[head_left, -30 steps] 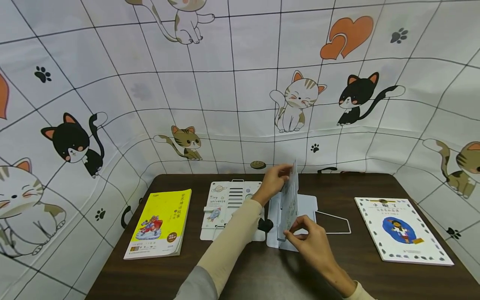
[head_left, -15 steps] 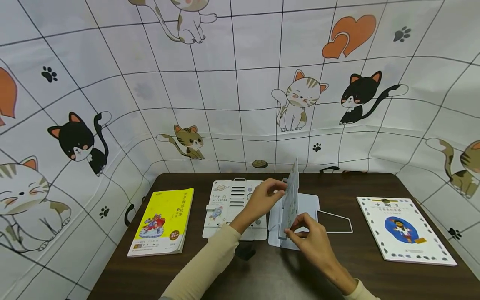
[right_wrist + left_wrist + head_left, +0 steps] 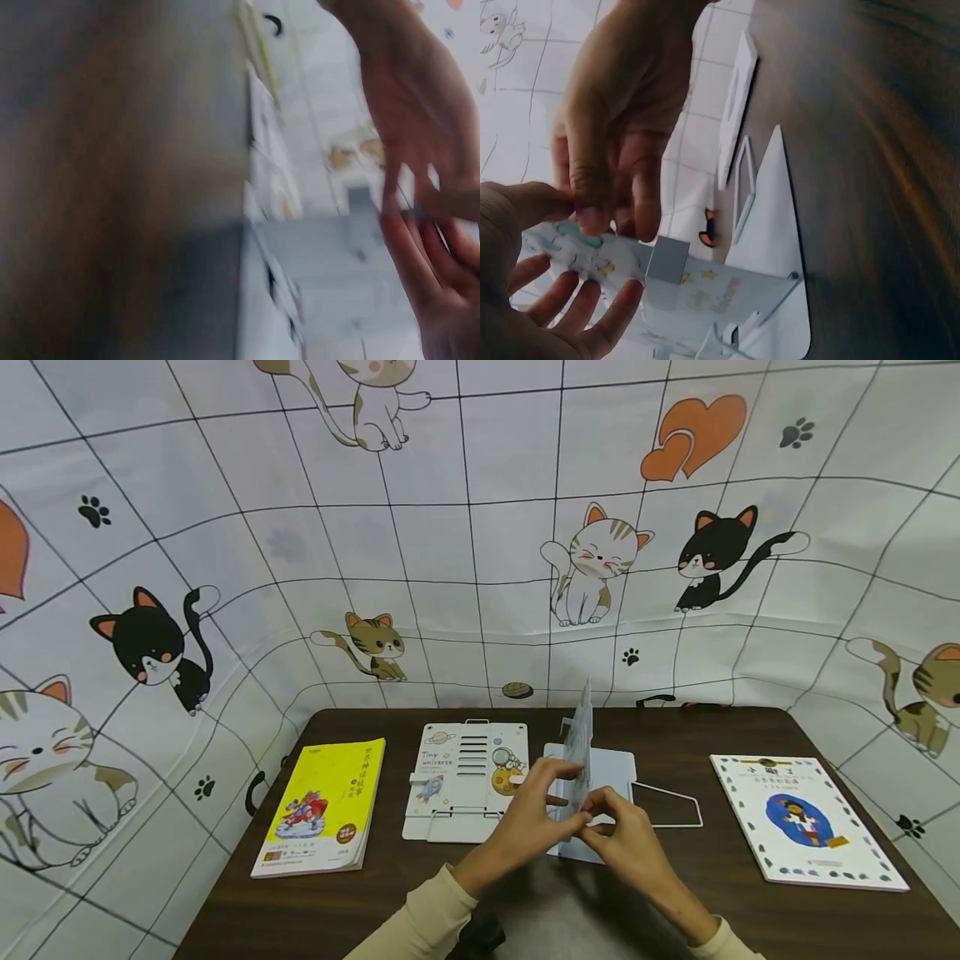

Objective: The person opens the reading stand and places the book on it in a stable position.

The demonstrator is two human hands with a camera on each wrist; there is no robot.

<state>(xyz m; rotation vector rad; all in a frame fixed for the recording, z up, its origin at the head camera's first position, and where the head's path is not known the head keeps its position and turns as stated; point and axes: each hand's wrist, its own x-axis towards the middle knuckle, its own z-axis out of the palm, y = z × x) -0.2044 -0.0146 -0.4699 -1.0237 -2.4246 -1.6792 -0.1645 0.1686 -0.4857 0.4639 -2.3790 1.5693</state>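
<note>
A pale blue book stand stands unfolded at the table's centre right, its base plate (image 3: 617,768) flat and its printed panel (image 3: 581,731) raised nearly upright, edge-on to the head view. My left hand (image 3: 525,814) has thumb and index finger at the panel's near edge, its other fingers spread along the left face. From the right side, my right hand (image 3: 633,843) pinches the same edge, fingertips against those of the left. The left wrist view shows a small grey clip (image 3: 668,259) on the panel beside both hands. The right wrist view is blurred.
Left of the stand lies a second, white book stand (image 3: 465,781) with space drawings. A yellow book (image 3: 322,802) is at the far left, a white book (image 3: 806,818) at the right. A white wire support (image 3: 697,810) sticks out right of the base. A cat-print cloth hangs behind.
My left hand has come down from the panel's top to its near lower edge, meeting the right hand. The right hand keeps its pinch there; the panel stays raised.
</note>
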